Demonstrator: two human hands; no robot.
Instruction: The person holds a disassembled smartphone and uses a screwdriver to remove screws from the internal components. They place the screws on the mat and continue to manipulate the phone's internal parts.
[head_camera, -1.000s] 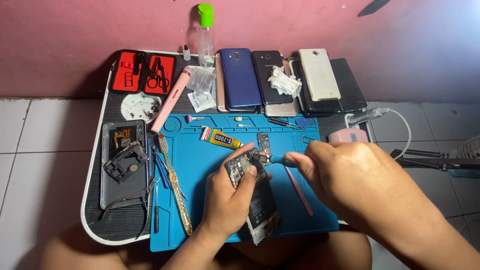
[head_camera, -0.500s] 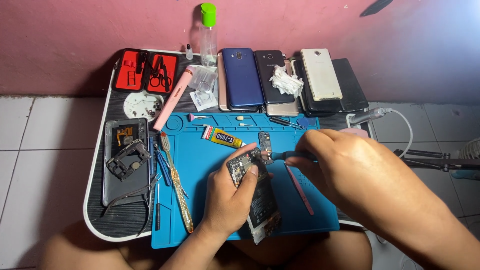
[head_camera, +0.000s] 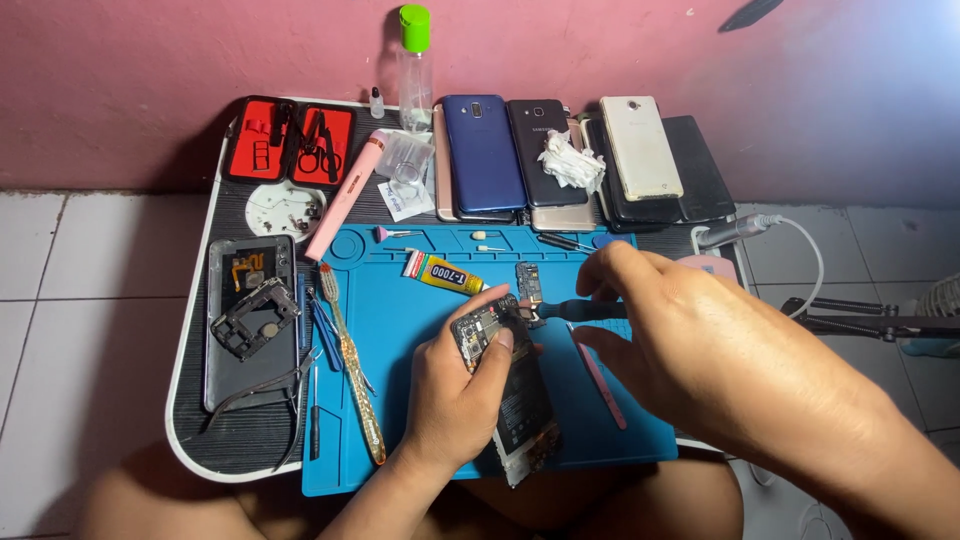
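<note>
Pink wall behind a low counter carrying a blue repair mat. Since the earlier frames the right hand has held its place, fingers closed around a dark screwdriver whose tip stays at the opened phone. The left hand grips this phone, its thumb lying across the exposed board.

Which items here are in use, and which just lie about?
In use: opened phone in left hand; dark screwdriver in right hand; blue mat.
Lying about: glue tube, row of phones, red tool case, clear bottle.
</note>
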